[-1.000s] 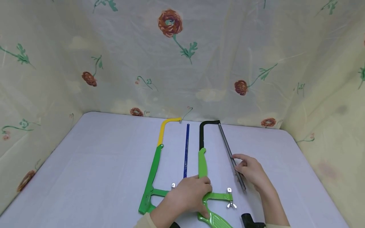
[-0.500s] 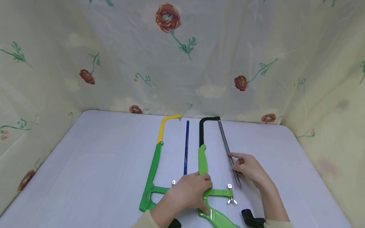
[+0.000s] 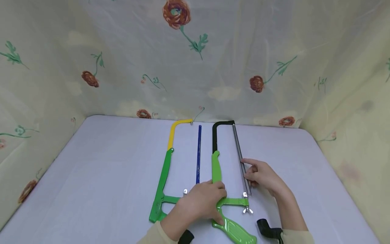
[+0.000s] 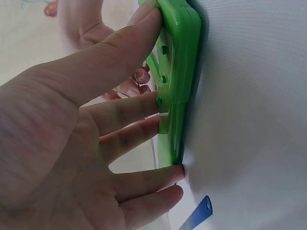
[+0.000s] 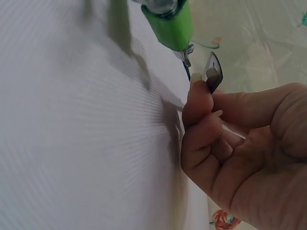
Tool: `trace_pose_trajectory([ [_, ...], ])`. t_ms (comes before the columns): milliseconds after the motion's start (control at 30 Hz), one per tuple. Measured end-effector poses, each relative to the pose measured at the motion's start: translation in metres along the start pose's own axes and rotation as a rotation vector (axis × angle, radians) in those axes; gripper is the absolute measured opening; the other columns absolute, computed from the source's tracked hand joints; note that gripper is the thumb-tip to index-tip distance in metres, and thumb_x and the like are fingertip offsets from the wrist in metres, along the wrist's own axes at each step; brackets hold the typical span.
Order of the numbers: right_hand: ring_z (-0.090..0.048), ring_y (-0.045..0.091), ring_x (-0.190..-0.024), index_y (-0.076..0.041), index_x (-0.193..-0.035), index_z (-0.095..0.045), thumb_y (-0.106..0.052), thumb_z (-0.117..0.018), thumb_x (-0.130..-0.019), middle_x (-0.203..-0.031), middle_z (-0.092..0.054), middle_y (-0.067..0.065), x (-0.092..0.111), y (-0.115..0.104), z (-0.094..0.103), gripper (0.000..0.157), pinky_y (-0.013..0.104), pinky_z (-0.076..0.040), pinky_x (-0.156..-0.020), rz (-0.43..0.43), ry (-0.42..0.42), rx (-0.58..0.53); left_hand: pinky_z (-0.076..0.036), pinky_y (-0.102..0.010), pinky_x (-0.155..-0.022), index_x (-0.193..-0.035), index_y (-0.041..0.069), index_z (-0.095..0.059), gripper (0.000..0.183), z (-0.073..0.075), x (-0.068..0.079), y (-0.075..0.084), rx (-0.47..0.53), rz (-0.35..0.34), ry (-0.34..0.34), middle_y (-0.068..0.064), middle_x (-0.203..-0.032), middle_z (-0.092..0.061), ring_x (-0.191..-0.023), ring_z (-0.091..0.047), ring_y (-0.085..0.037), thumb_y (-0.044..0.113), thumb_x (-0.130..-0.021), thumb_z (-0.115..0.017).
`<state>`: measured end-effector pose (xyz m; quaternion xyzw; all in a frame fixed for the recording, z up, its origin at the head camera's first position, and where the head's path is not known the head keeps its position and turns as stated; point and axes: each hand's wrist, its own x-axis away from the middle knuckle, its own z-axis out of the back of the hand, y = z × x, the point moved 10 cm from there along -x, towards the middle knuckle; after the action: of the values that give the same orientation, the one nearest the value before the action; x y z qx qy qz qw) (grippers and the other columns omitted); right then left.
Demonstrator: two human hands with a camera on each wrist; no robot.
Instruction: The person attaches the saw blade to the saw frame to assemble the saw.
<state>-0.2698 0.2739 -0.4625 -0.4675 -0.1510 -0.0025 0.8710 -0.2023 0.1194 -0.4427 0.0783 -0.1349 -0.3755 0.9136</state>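
A hacksaw frame [image 3: 216, 167] in light green and black lies on the table. My left hand [image 3: 204, 200] holds it near its grip, thumb and fingertips against the green frame [image 4: 180, 52] in the left wrist view. My right hand [image 3: 262, 174] pinches a grey hacksaw blade [image 3: 237, 142] between thumb and fingers, index finger pointing along it. The blade's far end meets the black tip of the frame. Its near end, with a hole [image 5: 214, 64] in the right wrist view, is close to the post with the wing nut [image 3: 247, 210].
Left of my left hand lies a second hacksaw frame [image 3: 164, 173], dark green and yellow, partly hidden by my forearm. A blue hacksaw blade [image 3: 199, 152] lies between the two frames. Flowered cloth [image 3: 225, 67] stands behind the white table [image 3: 115, 169].
My right hand has swung the grey blade's near end leftward, from right of the wing-nut post to right beside it. My left hand stays on the frame; the head view has tilted slightly.
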Motion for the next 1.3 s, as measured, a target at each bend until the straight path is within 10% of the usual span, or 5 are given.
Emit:
trace_pose_trajectory([
  [1300,-0.061,0.017,-0.059,0.003,-0.148,-0.036,0.003,-0.060,-0.090,-0.074,-0.061,0.008,-0.005,-0.002,-0.012,0.063,0.030,-0.054,-0.054,0.016,-0.070,-0.002,-0.053,-0.029,-0.098,-0.126,0.026,-0.065,0.071,-0.001,0.001,-0.001,0.007,0.002,-0.003,0.010,-0.133,-0.058,-0.123,-0.058,-0.018,0.059,-0.066,-0.084],
])
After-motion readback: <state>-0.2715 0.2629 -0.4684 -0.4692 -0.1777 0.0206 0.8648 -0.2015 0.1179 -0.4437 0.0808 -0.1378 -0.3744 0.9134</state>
